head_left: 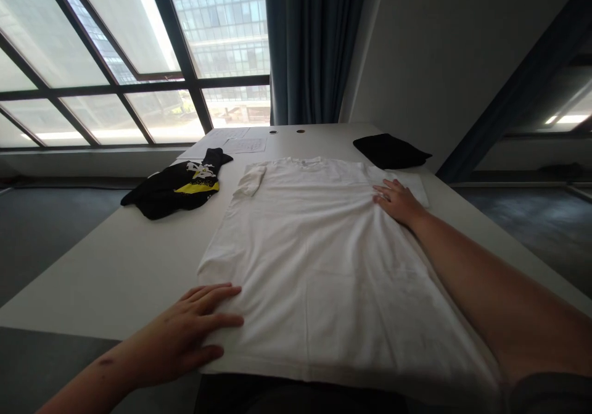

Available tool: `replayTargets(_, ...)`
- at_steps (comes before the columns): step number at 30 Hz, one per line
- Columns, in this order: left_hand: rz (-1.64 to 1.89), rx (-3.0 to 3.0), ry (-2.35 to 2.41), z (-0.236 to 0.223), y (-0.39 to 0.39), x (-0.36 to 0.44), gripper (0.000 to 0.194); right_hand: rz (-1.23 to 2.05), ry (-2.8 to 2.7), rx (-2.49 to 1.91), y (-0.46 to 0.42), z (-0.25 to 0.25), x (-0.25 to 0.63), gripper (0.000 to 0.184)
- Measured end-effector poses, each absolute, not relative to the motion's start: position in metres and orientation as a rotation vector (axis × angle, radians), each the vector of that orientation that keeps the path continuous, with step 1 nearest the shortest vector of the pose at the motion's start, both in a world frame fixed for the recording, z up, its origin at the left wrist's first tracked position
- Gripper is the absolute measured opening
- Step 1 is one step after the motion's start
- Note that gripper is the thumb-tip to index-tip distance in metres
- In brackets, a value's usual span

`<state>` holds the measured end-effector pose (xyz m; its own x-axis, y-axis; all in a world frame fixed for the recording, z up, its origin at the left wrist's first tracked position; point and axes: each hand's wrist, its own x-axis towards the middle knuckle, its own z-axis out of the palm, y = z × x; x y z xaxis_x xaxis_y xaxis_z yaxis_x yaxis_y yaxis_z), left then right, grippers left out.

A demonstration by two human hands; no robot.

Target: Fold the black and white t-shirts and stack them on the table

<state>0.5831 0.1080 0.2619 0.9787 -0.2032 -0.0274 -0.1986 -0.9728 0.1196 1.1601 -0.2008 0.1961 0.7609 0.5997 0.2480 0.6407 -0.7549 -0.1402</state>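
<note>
A white T-shirt (pixel 314 247) lies spread on the table, its collar at the far end and its hem near me. The left sleeve is folded inward over the body, while the right one extends outward. My left hand (pixel 197 327) rests on the shirt's lower left edge with fingers apart and stretched out. Near the right shoulder and sleeve, my right hand (pixel 395 201) lies on the fabric, its fingers spread. Neither hand grips the cloth. Soft creases run across the shirt's body.
The white table (pixel 134 266) carries a black garment with a yellow and white print (pixel 176 186) at left. A folded black cloth (pixel 391 150) sits at back right. Sheets of paper (pixel 245 145) lie at the far end. Behind are windows and a blue curtain (pixel 314 44).
</note>
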Motion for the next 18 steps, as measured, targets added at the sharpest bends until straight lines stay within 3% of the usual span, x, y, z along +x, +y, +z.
replayTargets(4, 0.000, 3.013, -0.307, 0.262, 0.094, 0.578, 0.070, -0.217, -1.300, -2.637, -0.208, 0.195, 1.113, 0.059)
replayTargets(8, 0.217, 2.940, -0.378, 0.260, 0.086, 0.581, 0.031, 0.019, -1.424, -2.604, -0.213, 0.193, 1.087, 0.063)
replayTargets(11, 0.333, 2.902, -0.337, 0.266, 0.082, 0.584, 0.029, 0.043, -1.388, -2.621, -0.213, 0.195, 1.084, 0.064)
replayTargets(18, 0.136, 2.973, -0.272, 0.307, 0.068, 0.576, 0.032, 0.028, -1.412, -2.603, -0.211, 0.199, 1.088, 0.065)
